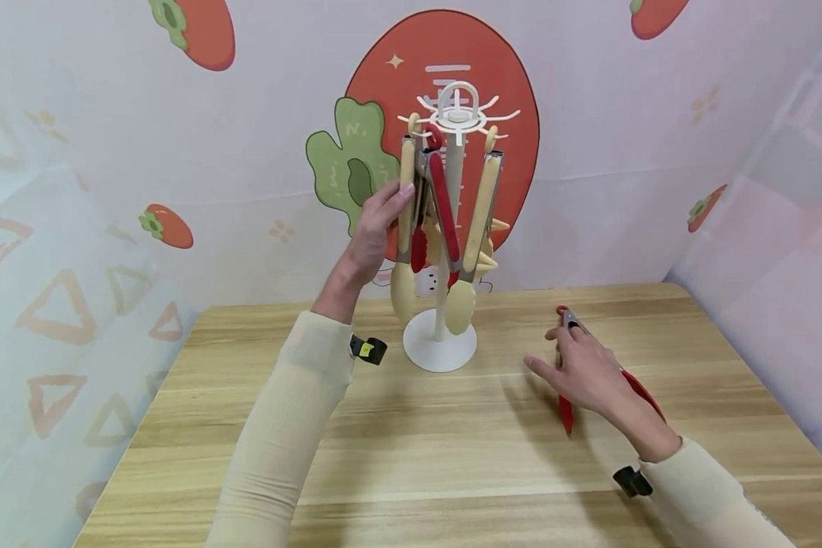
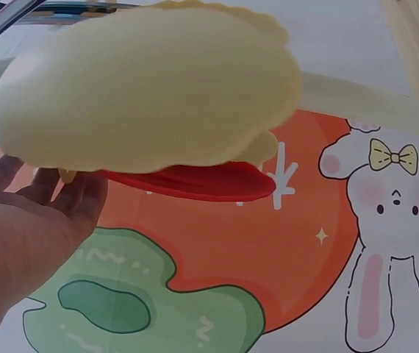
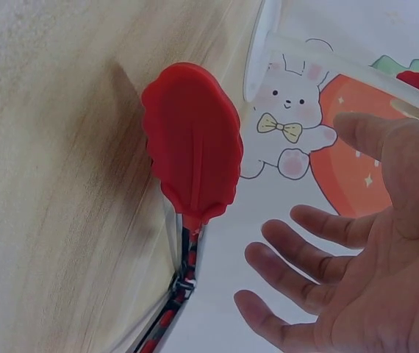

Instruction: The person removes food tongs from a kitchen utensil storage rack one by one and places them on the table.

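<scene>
At the white hanging rack (image 1: 457, 118), my left hand (image 1: 377, 228) holds the handle of a pair of cream tongs (image 1: 406, 228), with fingers reaching behind it. The cream scalloped head (image 2: 147, 88) fills the upper left wrist view, and a red tong head (image 2: 209, 182) shows behind it. My right hand (image 1: 585, 373) is over a pair of red tongs (image 1: 565, 415) on the table, its fingers loosely spread. In the right wrist view those fingers (image 3: 298, 272) are apart from the red tong head (image 3: 195, 140).
Red tongs (image 1: 444, 202) and another cream pair (image 1: 482, 205) hang from the rack's hooks. Its round white base (image 1: 440, 358) stands on the wooden table (image 1: 418, 457). Behind is a patterned cloth backdrop (image 1: 260, 152) with a large strawberry print; more cloth flanks the table.
</scene>
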The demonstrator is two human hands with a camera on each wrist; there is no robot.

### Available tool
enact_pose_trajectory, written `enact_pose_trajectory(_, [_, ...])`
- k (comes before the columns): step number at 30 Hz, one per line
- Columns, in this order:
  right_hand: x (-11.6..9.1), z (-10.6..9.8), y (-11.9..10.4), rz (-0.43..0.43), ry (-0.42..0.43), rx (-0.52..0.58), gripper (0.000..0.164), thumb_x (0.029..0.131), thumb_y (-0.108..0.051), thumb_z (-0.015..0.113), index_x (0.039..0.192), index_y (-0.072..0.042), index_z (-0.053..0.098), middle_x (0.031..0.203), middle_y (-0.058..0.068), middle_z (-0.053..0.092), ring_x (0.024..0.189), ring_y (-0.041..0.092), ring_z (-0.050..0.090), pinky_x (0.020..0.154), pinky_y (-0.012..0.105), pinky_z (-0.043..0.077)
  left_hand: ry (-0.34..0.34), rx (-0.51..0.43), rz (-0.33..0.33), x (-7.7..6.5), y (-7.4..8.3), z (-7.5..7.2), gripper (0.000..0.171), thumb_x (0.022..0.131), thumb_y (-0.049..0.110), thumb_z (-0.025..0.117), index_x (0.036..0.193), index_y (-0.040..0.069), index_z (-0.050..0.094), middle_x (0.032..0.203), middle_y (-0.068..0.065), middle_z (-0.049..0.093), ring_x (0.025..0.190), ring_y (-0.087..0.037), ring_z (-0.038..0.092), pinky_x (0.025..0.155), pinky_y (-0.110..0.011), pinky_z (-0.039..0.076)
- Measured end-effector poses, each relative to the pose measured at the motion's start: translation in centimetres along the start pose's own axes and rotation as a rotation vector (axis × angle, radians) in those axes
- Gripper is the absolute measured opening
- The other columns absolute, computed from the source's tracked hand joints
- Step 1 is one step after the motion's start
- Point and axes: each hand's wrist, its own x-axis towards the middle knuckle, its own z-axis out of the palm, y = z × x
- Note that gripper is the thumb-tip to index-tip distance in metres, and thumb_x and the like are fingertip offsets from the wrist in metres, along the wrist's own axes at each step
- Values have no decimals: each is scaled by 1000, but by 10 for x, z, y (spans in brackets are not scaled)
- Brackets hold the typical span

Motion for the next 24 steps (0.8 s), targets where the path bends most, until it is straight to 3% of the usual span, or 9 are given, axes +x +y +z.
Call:
enact_pose_trajectory(9, [-2, -1, 1, -2, -9, 6, 68, 82, -59, 59, 119, -2, 52, 85, 10, 55, 81, 26, 51, 70, 49, 39, -6, -46, 7, 4, 5, 1, 41, 93, 33, 38, 112, -1, 51, 99, -15, 50, 90, -29, 50, 84, -38, 42])
enact_pose_trajectory(24, [-2, -1, 1, -9, -9, 2, 66, 83, -57, 60, 119, -2, 52, 86, 10, 55, 83, 27, 51, 69, 49, 40, -7, -23, 16, 7, 11, 1, 38, 96, 30, 35, 115, 2, 51, 101, -11, 48, 94, -25, 48, 85, -37, 40])
